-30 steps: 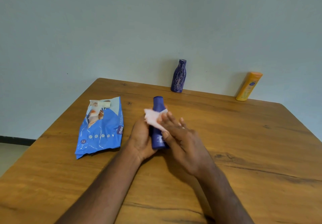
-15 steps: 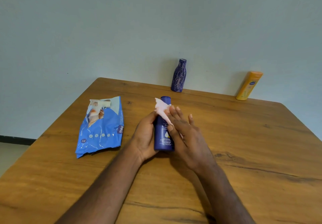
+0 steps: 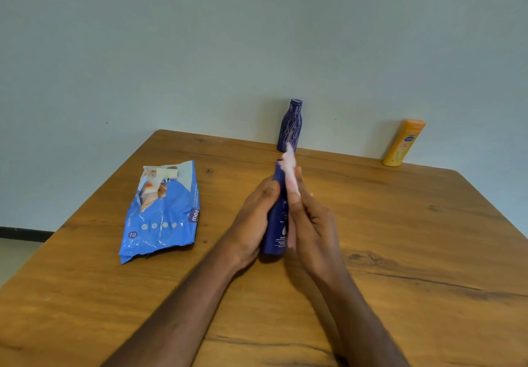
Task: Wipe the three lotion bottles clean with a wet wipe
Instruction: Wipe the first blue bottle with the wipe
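A dark blue lotion bottle (image 3: 277,218) stands on the wooden table (image 3: 400,252) between my hands. My left hand (image 3: 254,221) grips its left side. My right hand (image 3: 311,218) presses a pale pink wet wipe (image 3: 291,172) against the bottle's right side, and the wipe sticks up past the cap. A patterned purple bottle (image 3: 291,125) stands upright at the table's far edge by the wall. An orange-yellow lotion bottle (image 3: 403,143) leans there further right.
A blue wet-wipe pack (image 3: 161,212) lies flat on the table to the left of my hands, its top flap torn open. The wall runs right behind the far table edge. The table's right corner slants toward me.
The blue bottle has been turned so its narrow side faces me. My right hand with the wipe has slid from the front onto the bottle's right side and upward.
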`<state>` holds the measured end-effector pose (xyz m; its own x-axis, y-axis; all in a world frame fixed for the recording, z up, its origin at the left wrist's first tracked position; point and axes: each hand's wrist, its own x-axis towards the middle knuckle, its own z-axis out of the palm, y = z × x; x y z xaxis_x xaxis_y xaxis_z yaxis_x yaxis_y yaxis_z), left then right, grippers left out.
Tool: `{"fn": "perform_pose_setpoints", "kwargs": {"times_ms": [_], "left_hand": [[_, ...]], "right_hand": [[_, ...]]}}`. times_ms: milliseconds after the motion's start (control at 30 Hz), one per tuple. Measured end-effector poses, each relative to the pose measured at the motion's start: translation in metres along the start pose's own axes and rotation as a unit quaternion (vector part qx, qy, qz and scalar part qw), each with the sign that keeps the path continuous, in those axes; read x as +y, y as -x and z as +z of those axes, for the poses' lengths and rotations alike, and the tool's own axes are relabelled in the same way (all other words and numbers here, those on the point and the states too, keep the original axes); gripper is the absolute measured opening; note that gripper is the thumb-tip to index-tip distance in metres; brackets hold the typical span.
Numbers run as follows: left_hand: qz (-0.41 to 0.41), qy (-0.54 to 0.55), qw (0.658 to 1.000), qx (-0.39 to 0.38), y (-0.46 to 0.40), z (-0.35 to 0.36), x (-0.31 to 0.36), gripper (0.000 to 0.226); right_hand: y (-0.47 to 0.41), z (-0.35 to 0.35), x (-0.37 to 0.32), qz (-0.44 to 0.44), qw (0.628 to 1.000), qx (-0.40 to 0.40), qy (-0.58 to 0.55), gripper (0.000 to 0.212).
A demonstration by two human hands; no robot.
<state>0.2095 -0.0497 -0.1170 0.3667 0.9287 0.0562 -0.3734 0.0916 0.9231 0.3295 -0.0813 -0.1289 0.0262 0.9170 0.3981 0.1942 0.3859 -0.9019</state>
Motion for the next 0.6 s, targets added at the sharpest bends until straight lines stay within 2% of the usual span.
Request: {"fn": "perform_pose_setpoints", "kwargs": {"times_ms": [67,133,200,267,333,367,433,500,533,600], "left_hand": [[0.081,-0.163,0.983,0.001,-0.003,-0.005,-0.003,0.039],[0.131,-0.297,0.945,0.023,-0.004,-0.01,-0.005,0.054],[0.164,-0.38,0.909,0.037,-0.003,-0.012,-0.008,0.073],[0.195,-0.439,0.877,0.038,-0.005,-0.014,-0.012,0.079],[0.21,-0.492,0.844,0.036,-0.006,-0.017,-0.016,0.081],[0.216,-0.518,0.827,0.039,-0.007,-0.018,-0.017,0.081],[0.235,-0.566,0.789,0.049,-0.007,-0.019,-0.017,0.08],[0.235,-0.593,0.768,0.06,-0.007,-0.02,-0.016,0.077],[0.231,-0.6,0.764,0.065,-0.006,-0.021,-0.016,0.077],[0.232,-0.61,0.755,0.06,-0.006,-0.022,-0.015,0.075]], "right_hand": [[0.0,0.001,-0.01,0.064,0.978,0.044,-0.194,0.043],[-0.001,0.0,-0.018,0.136,0.926,0.086,-0.343,0.045],[-0.003,-0.004,-0.019,0.172,0.879,0.108,-0.432,0.043],[-0.006,-0.009,-0.019,0.171,0.869,0.13,-0.445,0.039],[-0.007,-0.013,-0.017,0.152,0.899,0.162,-0.377,0.034],[-0.006,-0.015,-0.017,0.125,0.93,0.183,-0.294,0.033],[-0.003,-0.02,-0.014,0.027,0.982,0.18,-0.049,0.033],[-0.003,-0.021,-0.01,-0.05,0.98,0.124,0.147,0.034],[-0.004,-0.022,-0.008,-0.07,0.973,0.105,0.192,0.035],[-0.006,-0.023,-0.007,-0.066,0.971,0.104,0.206,0.032]]}}
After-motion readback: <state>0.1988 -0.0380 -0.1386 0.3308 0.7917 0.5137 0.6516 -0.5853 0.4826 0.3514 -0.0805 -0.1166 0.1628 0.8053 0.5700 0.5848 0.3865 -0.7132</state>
